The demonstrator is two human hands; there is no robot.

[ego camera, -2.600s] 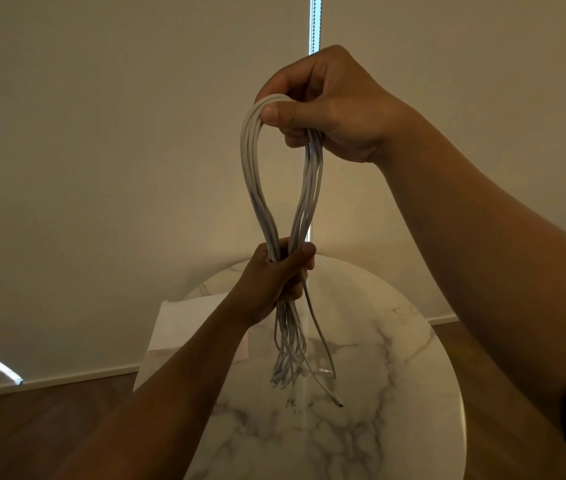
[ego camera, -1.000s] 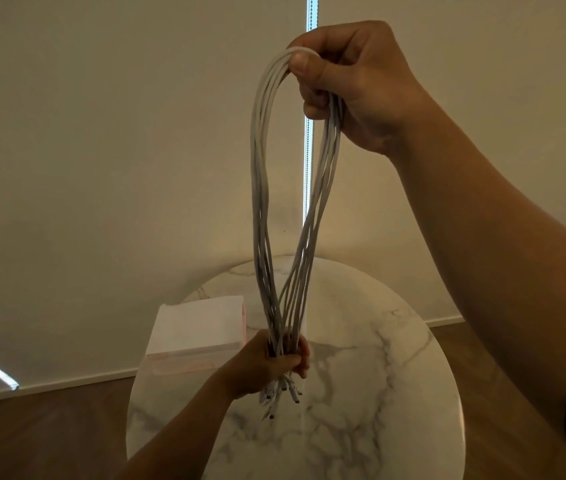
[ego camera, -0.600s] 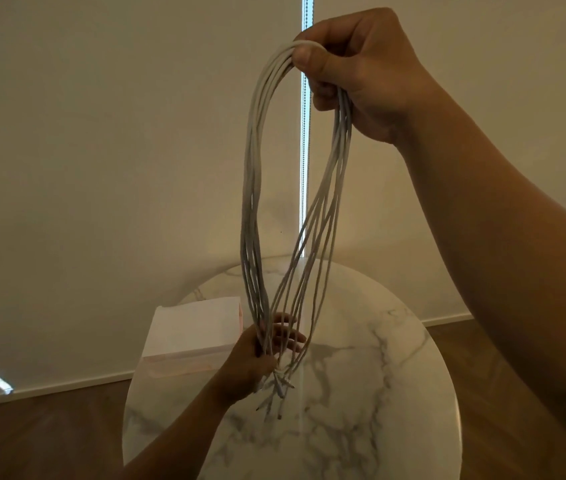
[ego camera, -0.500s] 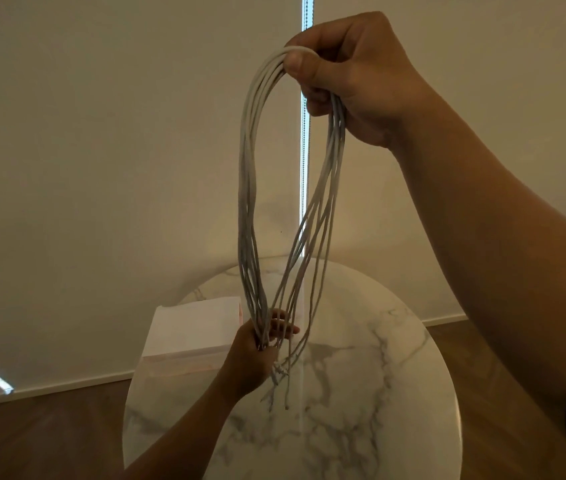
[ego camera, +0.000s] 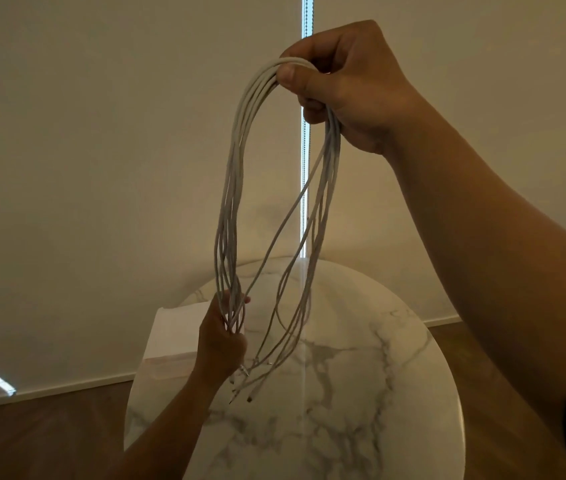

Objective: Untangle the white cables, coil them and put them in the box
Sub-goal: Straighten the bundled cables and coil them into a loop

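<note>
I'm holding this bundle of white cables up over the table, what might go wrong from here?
1. The left hand grips only one half of the white cables; the loose strands on the other side may swing, cross and tangle.
2. The right hand pinches the whole fold under its thumb, so a strand might slip out.
3. The plug ends dangle over the marble table and could knock it.

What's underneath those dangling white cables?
A round marble table lies below the white cables. A white box sits at its left edge, partly covered by the left hand; its inside cannot be seen.
</note>
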